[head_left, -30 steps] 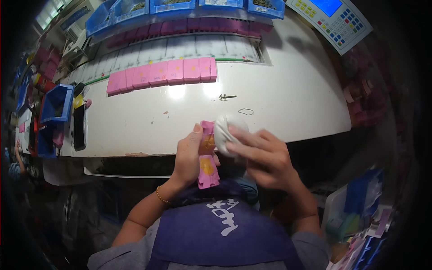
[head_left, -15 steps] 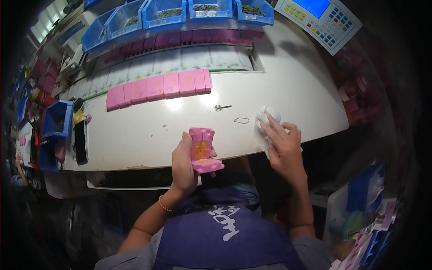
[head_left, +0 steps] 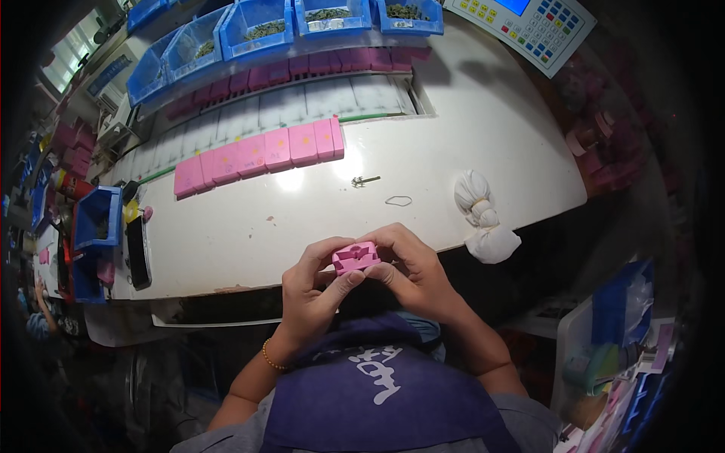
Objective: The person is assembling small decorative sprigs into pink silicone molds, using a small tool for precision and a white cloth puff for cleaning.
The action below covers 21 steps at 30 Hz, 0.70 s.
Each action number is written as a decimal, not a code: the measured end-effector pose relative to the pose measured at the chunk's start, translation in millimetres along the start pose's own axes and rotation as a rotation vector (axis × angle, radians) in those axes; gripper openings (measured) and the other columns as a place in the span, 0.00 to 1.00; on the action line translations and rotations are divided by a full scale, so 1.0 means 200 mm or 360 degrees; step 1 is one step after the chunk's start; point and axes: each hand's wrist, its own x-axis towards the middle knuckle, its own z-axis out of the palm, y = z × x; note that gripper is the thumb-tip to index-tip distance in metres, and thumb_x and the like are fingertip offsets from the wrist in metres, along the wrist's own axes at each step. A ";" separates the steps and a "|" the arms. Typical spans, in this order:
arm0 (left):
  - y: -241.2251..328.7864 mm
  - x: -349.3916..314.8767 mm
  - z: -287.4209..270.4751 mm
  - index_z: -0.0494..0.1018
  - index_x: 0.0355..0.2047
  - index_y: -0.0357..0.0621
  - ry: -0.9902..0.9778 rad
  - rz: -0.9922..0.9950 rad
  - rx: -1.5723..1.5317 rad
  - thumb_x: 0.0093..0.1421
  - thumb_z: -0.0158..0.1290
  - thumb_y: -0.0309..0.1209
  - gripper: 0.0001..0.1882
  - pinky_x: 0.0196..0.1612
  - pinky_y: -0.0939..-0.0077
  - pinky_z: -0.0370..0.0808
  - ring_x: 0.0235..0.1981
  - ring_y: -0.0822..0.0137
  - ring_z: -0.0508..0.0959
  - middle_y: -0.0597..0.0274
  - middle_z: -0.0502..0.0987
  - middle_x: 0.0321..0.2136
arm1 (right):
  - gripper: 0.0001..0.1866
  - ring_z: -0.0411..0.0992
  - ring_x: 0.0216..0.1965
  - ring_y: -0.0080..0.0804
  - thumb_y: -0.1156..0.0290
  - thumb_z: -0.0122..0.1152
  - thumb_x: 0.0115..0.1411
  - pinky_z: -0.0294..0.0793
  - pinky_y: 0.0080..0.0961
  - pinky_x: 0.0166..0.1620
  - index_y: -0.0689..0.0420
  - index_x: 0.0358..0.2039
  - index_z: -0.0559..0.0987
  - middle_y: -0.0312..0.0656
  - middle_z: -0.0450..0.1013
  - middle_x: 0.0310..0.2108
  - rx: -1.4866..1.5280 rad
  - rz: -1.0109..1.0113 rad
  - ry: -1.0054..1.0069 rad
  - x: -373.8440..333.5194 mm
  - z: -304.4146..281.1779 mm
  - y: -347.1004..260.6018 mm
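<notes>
A pink rubber mould (head_left: pixel 355 258) is gripped between both hands at the table's near edge, with a hollowed end facing up. My left hand (head_left: pixel 311 281) closes around its left side, the thumb at the front. From the right, my right hand (head_left: pixel 411 270) pinches it with thumb and fingers. The mould's inner faces are mostly hidden. Right of my hands, a tied white cloth pouch (head_left: pixel 474 198) lies with its loose end over the table's edge. Farther away are a thin loop (head_left: pixel 399 201) and a small branched metal piece (head_left: pixel 365 181).
A row of pink mould blocks (head_left: pixel 251 156) stands across the table. Behind it are blue bins (head_left: pixel 257 32) holding small pieces. A keypad device (head_left: pixel 536 30) sits at far right. At left lie a dark phone-like slab (head_left: pixel 139 253) and another blue bin (head_left: pixel 99 217).
My right hand has let go of the white pouch and moved left onto the mould. The mould, spread open in my left hand before, is now folded together and turned between both hands.
</notes>
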 end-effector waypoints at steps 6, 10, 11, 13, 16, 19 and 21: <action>-0.03 -0.02 -0.03 0.72 0.48 0.30 0.0002 0.0041 0.0052 0.60 0.59 0.21 0.16 0.46 0.74 0.81 0.42 0.66 0.82 0.52 0.80 0.40 | 0.15 0.73 0.38 0.23 0.73 0.63 0.62 0.74 0.21 0.41 0.60 0.49 0.77 0.40 0.72 0.40 0.0122 -0.0083 0.0058 0.00 0.02 0.02; -0.03 -0.03 -0.02 0.72 0.47 0.30 -0.0007 0.0046 0.0050 0.60 0.59 0.20 0.15 0.46 0.74 0.81 0.40 0.65 0.83 0.51 0.81 0.39 | 0.14 0.75 0.39 0.23 0.73 0.65 0.61 0.76 0.20 0.43 0.62 0.47 0.78 0.40 0.73 0.38 0.0156 -0.0149 0.0104 -0.02 0.02 0.05; -0.04 -0.03 -0.01 0.72 0.47 0.31 -0.0014 0.0066 0.0016 0.60 0.59 0.20 0.15 0.44 0.75 0.81 0.39 0.66 0.83 0.51 0.81 0.40 | 0.14 0.75 0.39 0.23 0.73 0.65 0.61 0.76 0.20 0.43 0.62 0.47 0.78 0.40 0.73 0.38 0.0157 -0.0150 0.0102 -0.02 0.03 0.05; -0.05 -0.02 -0.01 0.72 0.47 0.31 -0.0028 0.0083 -0.0024 0.60 0.58 0.20 0.15 0.43 0.77 0.81 0.39 0.67 0.83 0.51 0.81 0.40 | 0.15 0.75 0.40 0.24 0.73 0.64 0.61 0.76 0.21 0.43 0.62 0.48 0.78 0.41 0.74 0.40 0.0211 -0.0101 0.0164 -0.02 0.05 0.05; -0.07 -0.05 -0.07 0.72 0.47 0.32 -0.0056 -0.0126 0.0039 0.60 0.58 0.19 0.14 0.44 0.77 0.79 0.41 0.69 0.82 0.53 0.81 0.41 | 0.15 0.73 0.42 0.23 0.80 0.61 0.62 0.74 0.22 0.47 0.63 0.49 0.76 0.40 0.73 0.43 0.0466 0.0331 0.0002 -0.01 0.01 -0.01; -0.17 -0.06 -0.14 0.71 0.47 0.32 0.0248 -0.0215 -0.0058 0.58 0.54 0.16 0.15 0.52 0.73 0.75 0.45 0.69 0.79 0.57 0.79 0.40 | 0.10 0.74 0.41 0.30 0.77 0.63 0.58 0.74 0.25 0.45 0.59 0.41 0.81 0.40 0.76 0.39 -0.0510 -0.0113 0.0308 0.08 -0.11 0.11; -0.22 -0.04 -0.21 0.70 0.48 0.31 0.0336 -0.0125 -0.0167 0.56 0.49 0.12 0.17 0.53 0.73 0.75 0.45 0.68 0.79 0.57 0.78 0.41 | 0.09 0.73 0.41 0.33 0.76 0.64 0.57 0.73 0.28 0.45 0.58 0.40 0.81 0.40 0.76 0.38 -0.0943 -0.0212 0.0308 0.13 -0.21 0.26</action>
